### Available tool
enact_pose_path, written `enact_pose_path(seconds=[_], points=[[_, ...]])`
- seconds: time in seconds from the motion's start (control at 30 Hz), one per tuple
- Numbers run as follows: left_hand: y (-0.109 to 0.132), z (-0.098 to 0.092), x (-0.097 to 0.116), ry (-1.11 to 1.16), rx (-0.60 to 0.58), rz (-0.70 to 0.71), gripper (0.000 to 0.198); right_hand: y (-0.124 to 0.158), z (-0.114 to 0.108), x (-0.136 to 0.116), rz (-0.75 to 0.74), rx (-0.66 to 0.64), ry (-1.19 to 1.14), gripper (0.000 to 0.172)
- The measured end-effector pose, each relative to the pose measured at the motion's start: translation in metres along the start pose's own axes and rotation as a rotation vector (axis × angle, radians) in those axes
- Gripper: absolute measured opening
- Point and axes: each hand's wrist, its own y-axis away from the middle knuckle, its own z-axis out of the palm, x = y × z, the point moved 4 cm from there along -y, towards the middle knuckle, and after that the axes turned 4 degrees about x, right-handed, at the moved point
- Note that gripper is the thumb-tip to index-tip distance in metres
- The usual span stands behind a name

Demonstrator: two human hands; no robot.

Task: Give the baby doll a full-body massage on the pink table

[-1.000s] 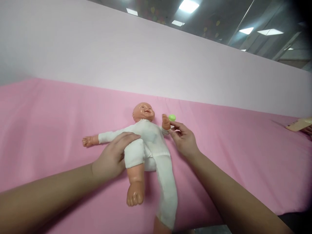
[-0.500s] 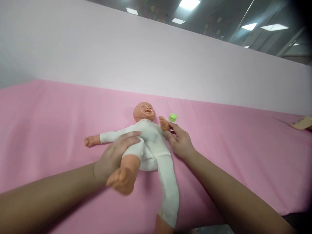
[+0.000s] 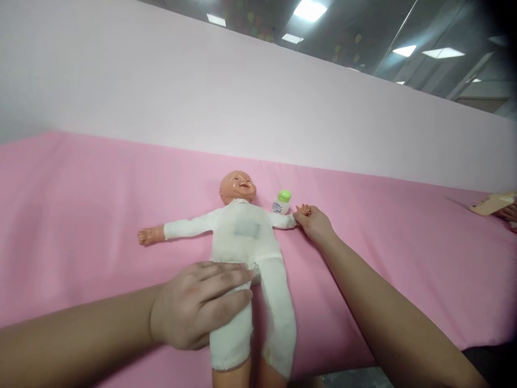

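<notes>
A baby doll (image 3: 247, 243) in a white cloth suit lies on its back, its bald head (image 3: 237, 186) toward the wall. My left hand (image 3: 204, 302) rests across the thigh of the doll's leg on the left side, its fingers stretched out flat over the cloth; its thumb is hidden. At the right, my right hand (image 3: 315, 225) is closed in a pinch around the doll's hand (image 3: 302, 209), holding that arm out to the side. The doll's other arm (image 3: 189, 225) lies stretched to the left. Below, its feet are out of frame.
A small clear bottle (image 3: 280, 205) with a green cap stands beside the doll's head. Pink cloth (image 3: 383, 242) covers the table, against a white partition (image 3: 226, 102). At the far right edge another person's hand (image 3: 509, 212) is by a beige flat piece (image 3: 490, 204).
The doll's raised left-side leg has come down flat, with my left hand over it. My right hand has moved the doll's arm outward to the right, and the bottle's body now shows.
</notes>
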Motion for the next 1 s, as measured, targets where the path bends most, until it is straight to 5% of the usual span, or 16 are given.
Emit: enact_pose_path(seconds=[0.13,0.23,0.37,0.53,0.77,1.0], points=[[0.006,-0.002,-0.014,-0.057,0.087,-0.194,0.058,0.014,0.002,-0.014,-0.052,0.073,-0.174,0.058],[0.012,-0.002,-0.035,-0.082,0.121,-0.422,0.06,0.034,0.005,-0.035,-0.22,0.128,-0.296,0.053],[0.012,0.0,-0.06,-0.065,0.09,-0.64,0.056,0.067,0.016,-0.067,-0.54,0.089,-0.175,0.036],[0.008,0.007,-0.071,-0.088,-0.023,-0.857,0.044,0.091,0.035,-0.083,-0.827,-0.043,0.047,0.039],[0.01,0.003,-0.059,-0.129,0.035,-0.637,0.05,0.087,0.029,-0.083,-0.771,-0.045,-0.002,0.039],[0.001,0.0,-0.018,0.002,0.022,-0.187,0.053,0.047,0.008,-0.047,-0.301,-0.064,-0.393,0.066]])
